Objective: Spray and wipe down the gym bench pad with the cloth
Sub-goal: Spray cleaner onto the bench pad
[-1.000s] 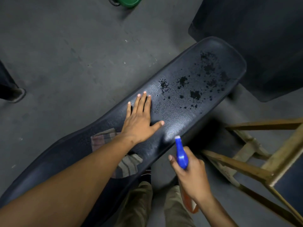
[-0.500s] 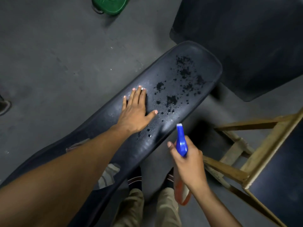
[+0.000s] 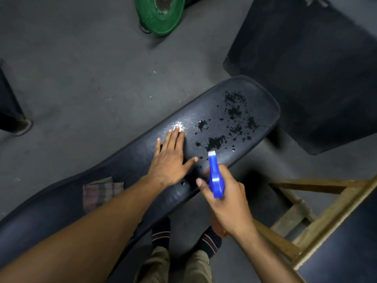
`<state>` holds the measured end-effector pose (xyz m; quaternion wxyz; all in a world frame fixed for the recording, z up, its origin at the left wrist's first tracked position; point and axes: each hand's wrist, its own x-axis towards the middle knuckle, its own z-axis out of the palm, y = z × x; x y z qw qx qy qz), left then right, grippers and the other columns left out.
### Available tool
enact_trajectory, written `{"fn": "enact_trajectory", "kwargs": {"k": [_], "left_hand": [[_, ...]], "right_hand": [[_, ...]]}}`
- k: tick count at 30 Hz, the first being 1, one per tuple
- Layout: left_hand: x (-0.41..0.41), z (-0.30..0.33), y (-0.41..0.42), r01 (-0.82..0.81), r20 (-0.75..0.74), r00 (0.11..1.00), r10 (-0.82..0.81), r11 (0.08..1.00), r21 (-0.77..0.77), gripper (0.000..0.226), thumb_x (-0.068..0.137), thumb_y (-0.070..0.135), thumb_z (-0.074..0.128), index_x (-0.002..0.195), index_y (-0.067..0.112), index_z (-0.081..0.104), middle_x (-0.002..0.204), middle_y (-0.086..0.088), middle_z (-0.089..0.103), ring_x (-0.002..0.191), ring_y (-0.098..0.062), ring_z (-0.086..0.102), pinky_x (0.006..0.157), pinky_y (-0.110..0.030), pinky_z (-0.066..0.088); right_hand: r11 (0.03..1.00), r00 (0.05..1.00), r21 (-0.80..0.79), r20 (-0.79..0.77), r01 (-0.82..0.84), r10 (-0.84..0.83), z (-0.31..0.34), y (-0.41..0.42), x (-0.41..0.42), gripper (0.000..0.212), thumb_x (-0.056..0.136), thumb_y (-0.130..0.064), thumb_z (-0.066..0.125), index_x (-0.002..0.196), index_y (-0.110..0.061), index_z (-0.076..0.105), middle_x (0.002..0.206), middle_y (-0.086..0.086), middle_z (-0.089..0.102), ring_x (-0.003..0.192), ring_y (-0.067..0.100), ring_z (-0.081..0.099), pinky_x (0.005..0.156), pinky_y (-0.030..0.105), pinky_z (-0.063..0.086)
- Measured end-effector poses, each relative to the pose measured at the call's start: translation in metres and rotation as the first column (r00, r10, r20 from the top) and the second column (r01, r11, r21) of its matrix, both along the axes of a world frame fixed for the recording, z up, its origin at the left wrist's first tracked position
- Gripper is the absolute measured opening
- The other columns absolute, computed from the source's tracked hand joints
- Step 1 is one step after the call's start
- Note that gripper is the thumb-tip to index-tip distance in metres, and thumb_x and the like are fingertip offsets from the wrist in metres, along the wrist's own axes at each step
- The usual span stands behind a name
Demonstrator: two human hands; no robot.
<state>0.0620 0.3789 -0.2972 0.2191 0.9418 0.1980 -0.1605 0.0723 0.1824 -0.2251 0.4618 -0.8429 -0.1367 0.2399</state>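
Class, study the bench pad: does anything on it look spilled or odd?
Yes. Dark wet blotches speckle the far end of the bench pad, and a white foamy patch sits at the left hand fingertips; the cloth lies unused.

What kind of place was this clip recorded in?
Most likely a gym or weight room: a long black padded bench pad stands on a bare grey floor, and a green weight plate lies on the floor beyond it.
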Motion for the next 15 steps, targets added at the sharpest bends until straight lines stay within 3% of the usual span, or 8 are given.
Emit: {"fn": "enact_trajectory", "kwargs": {"k": [10, 15], "left_hand": [[-0.121, 0.014, 0.025, -0.317, 0.039, 0.948, 0.316, 0.948, 0.013, 0.094, 0.098, 0.065, 0.044, 0.166, 0.019, -0.002, 0.175, 0.004, -0.010, 0.160, -0.016, -0.013, 0.126, -0.044, -0.012], [-0.179, 0.012, 0.030, -0.415, 0.059, 0.908, 0.415, 0.910, -0.003, 0.095, 0.097, 0.064, 0.048, 0.166, 0.020, -0.001, 0.175, 0.004, -0.010, 0.160, -0.014, -0.014, 0.127, -0.045, -0.011]], "right_hand": [[0.962, 0.961, 0.057, -0.047, -0.268, 0.271, 0.023, 0.041, -0.051, 0.025, 0.087, -0.030, 0.079, 0.098, -0.024, 0.057, 0.076, -0.003, 0.061, 0.065, 0.018, 0.056, 0.061, 0.019, 0.044], [0.937, 0.940, 0.071, 0.001, -0.342, 0.342, 0.029, 0.064, -0.072, 0.025, 0.087, -0.040, 0.075, 0.096, -0.024, 0.058, 0.078, -0.009, 0.062, 0.068, 0.014, 0.059, 0.061, 0.014, 0.043]]}}
